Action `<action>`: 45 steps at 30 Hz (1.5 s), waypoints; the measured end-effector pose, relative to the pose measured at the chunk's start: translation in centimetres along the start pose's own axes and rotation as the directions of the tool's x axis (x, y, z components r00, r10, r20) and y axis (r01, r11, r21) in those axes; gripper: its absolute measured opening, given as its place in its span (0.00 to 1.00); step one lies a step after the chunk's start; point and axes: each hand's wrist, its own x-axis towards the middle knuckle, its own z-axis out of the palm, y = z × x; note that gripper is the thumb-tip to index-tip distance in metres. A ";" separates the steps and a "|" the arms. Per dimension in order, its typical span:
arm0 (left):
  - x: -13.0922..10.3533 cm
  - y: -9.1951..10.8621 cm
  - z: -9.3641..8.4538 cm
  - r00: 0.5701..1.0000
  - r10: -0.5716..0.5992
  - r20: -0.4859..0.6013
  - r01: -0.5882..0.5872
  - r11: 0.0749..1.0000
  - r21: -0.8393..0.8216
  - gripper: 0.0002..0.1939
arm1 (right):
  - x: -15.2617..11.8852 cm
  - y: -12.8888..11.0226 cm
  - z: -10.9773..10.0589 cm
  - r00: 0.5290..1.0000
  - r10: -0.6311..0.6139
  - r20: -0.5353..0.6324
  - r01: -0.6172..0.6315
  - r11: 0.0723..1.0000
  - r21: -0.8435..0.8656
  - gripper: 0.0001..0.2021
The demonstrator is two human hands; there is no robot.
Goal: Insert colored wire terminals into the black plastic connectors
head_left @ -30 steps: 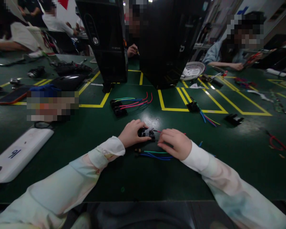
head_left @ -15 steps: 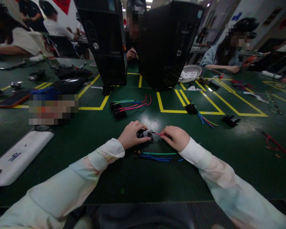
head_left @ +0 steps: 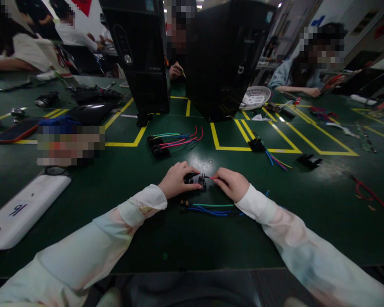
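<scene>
Thumb and fingers of my left hand (head_left: pixel 178 180) are closed round a small black connector part (head_left: pixel 202 181) above the green table. Just right of it, my right hand (head_left: pixel 232 183) pinches a red wire (head_left: pixel 211 178) whose dark end meets the part; whether it is inserted is too small to tell. Below my hands lie blue wires (head_left: pixel 208 210) and a green wire (head_left: pixel 213 205). Farther back sits a black connector block (head_left: pixel 156 146) with red, blue and green wires.
Two black computer towers (head_left: pixel 144 55) (head_left: pixel 224 59) stand at the back. A white device (head_left: pixel 25 213) lies at left. Another wired block (head_left: pixel 256 145), a black part (head_left: pixel 309 161) and a white basket (head_left: pixel 256 97) are at right. Several people sit beyond.
My right hand has shifted slightly left along the red wire, closer to the black part. My left hand stays nearly where it was.
</scene>
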 end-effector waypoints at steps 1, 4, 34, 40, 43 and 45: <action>0.0 0.0 0.0 1.000 -0.003 0.003 0.003 1.000 -0.001 0.24 | 0.0 -0.1 -0.1 1.000 0.004 -0.002 -0.004 1.000 -0.014 0.08; 0.1 0.1 -0.1 1.000 -0.017 0.007 0.017 1.000 -0.002 0.23 | 0.1 -0.2 -0.3 0.999 -0.004 -0.032 0.002 0.999 -0.053 0.09; 0.0 0.2 -0.1 0.999 -0.036 0.004 0.036 0.999 0.018 0.23 | 0.5 -0.5 0.0 0.995 -0.026 -0.095 0.031 0.998 0.059 0.07; 0.0 0.2 -0.1 1.000 -0.023 0.007 0.023 1.000 0.018 0.23 | 0.5 -0.4 0.0 0.996 -0.062 -0.064 0.067 0.995 0.070 0.07; 0.0 0.2 -0.1 1.000 -0.025 0.002 0.025 0.999 0.022 0.23 | 0.5 -0.4 0.0 0.994 -0.040 -0.097 0.045 0.998 0.050 0.07; 0.0 0.2 -0.1 1.000 -0.026 0.007 0.026 0.999 0.021 0.23 | 0.5 -0.4 -0.1 0.995 -0.070 -0.075 0.075 0.995 0.063 0.06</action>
